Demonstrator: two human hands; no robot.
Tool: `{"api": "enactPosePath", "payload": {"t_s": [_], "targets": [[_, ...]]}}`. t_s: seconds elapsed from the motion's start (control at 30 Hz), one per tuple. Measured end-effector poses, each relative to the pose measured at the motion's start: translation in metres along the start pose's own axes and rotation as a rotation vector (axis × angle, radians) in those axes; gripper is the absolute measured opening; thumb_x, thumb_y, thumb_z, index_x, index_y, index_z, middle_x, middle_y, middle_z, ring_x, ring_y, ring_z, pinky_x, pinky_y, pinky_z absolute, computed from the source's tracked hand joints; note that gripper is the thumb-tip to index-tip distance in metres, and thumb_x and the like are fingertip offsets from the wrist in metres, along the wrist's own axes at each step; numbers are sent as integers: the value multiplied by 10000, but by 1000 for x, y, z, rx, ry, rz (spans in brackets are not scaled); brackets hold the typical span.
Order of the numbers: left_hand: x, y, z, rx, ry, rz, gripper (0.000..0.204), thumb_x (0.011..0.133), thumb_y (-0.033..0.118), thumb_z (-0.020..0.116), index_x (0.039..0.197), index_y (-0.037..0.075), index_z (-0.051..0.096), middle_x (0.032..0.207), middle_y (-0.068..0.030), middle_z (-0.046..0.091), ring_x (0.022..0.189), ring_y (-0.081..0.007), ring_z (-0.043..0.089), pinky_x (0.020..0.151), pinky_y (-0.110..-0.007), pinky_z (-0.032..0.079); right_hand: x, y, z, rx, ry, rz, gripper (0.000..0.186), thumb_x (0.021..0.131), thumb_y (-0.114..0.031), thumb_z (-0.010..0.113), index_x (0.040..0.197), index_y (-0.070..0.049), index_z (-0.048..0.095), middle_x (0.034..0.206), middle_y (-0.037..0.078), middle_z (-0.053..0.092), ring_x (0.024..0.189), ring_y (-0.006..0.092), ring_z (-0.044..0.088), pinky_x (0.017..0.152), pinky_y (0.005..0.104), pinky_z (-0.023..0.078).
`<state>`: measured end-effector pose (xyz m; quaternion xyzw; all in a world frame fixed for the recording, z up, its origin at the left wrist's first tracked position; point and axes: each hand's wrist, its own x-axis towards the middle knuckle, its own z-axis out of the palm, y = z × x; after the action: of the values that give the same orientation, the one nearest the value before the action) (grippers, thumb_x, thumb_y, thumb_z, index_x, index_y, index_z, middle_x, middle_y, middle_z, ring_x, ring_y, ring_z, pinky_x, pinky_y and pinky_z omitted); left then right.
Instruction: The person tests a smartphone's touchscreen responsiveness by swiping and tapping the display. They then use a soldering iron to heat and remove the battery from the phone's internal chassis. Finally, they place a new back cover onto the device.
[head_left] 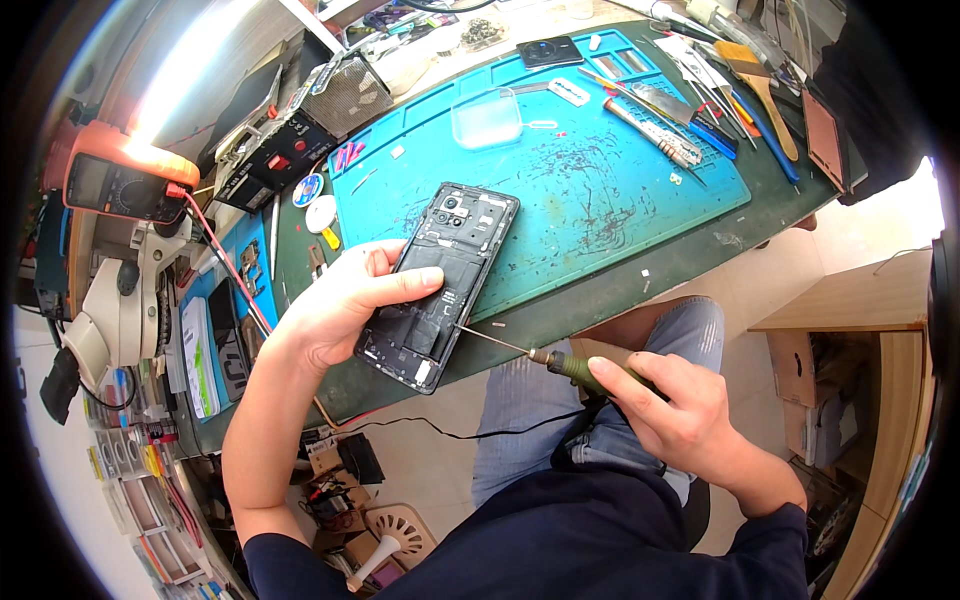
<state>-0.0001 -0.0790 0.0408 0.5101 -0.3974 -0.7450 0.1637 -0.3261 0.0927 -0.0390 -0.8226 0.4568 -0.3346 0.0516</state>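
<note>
I see the left hand (345, 290) pinching a coverless black phone (472, 235) between thumb and fingers over the near edge of the bench (660, 268); the right hand (665, 410) curls its fingers round a green-handled tool (568, 365), its thin tip at the phone's right side.

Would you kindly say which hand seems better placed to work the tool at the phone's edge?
Probably the right hand: it holds the green tool, whose thin shaft reaches the edge of the phone, while the left hand is occupied gripping that phone.
</note>
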Motion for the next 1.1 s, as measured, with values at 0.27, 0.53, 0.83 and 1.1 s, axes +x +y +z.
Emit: {"api": "enactPosePath", "payload": {"t_s": [0.27,0.53,0.83,1.1], "targets": [[1,-1,0,9,9,10,474,967,168,834,1322,-66,624,1122,-154,784,931,-208,800,834,-337,676,-1,0,3,20,15,-11,654,753,-60,780,1397,-175,769,1039,41,623,664,164,555,550,302,480],[0,-1,0,-1,8,-4,473,971,171,831,1327,-60,622,1121,-152,784,929,-207,800,834,-335,676,0,-1,0,21,-18,-38,660,750,-62,767,1399,-181,768,1038,36,625,663,163,555,546,303,483],[0,1,0,11,1,0,466,970,167,827,1324,-57,623,1114,-150,783,923,-200,799,827,-331,673,8,1,0,-29,30,103,668,781,-27,745,1436,-158,741,1033,35,642,690,184,589,581,317,512],[0,2,0,22,-8,6,496,956,171,840,1332,-67,619,1106,-150,782,912,-195,796,824,-326,672,13,2,-6,-81,15,128,676,785,-18,737,1446,-159,734,1026,29,649,706,182,599,596,317,518]]}}
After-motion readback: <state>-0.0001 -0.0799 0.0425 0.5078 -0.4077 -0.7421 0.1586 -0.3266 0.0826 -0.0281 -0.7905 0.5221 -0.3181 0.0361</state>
